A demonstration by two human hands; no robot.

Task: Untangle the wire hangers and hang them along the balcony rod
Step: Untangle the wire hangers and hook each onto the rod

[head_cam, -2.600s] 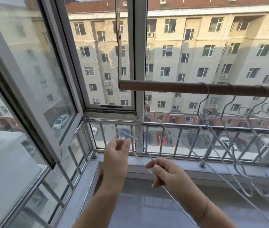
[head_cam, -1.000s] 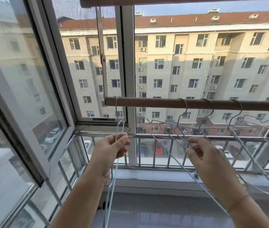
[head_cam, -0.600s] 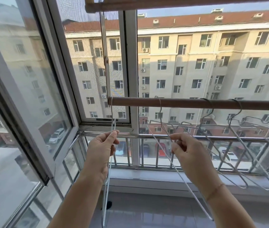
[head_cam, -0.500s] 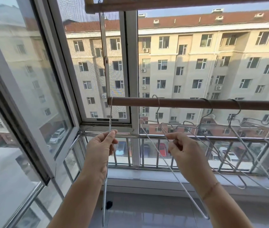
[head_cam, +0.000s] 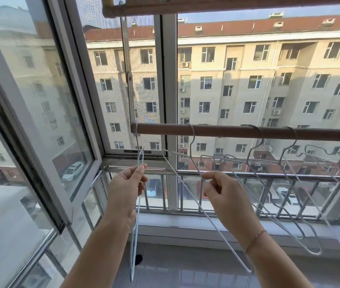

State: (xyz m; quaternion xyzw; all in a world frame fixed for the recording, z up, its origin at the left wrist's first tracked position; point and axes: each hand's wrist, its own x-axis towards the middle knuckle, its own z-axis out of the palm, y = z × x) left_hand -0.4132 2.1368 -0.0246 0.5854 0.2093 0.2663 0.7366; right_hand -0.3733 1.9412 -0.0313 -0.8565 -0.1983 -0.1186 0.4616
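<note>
A brown balcony rod [head_cam: 227,130] runs from the window mullion to the right edge. At its left end hangs a thin white wire hanger [head_cam: 137,154], seen edge-on, and my left hand [head_cam: 126,185] pinches it just below the neck. A second wire hanger [head_cam: 192,142] hooks over the rod further right; my right hand [head_cam: 221,188] pinches its upper wire. Two more hangers [head_cam: 256,146] hook on the rod to the right, their frames overlapping in a loose cluster with others [head_cam: 321,154].
A metal railing [head_cam: 269,177] with vertical bars runs below the rod, above a white sill [head_cam: 185,223]. An open window sash [head_cam: 40,113] angles in on the left. A second wooden rod [head_cam: 206,5] crosses the top. Grey tiled floor [head_cam: 185,271] lies below.
The left hanger now hangs from the rod's left end. My right hand drew the second hanger leftward along the rod, away from the cluster. The view tilted up slightly.
</note>
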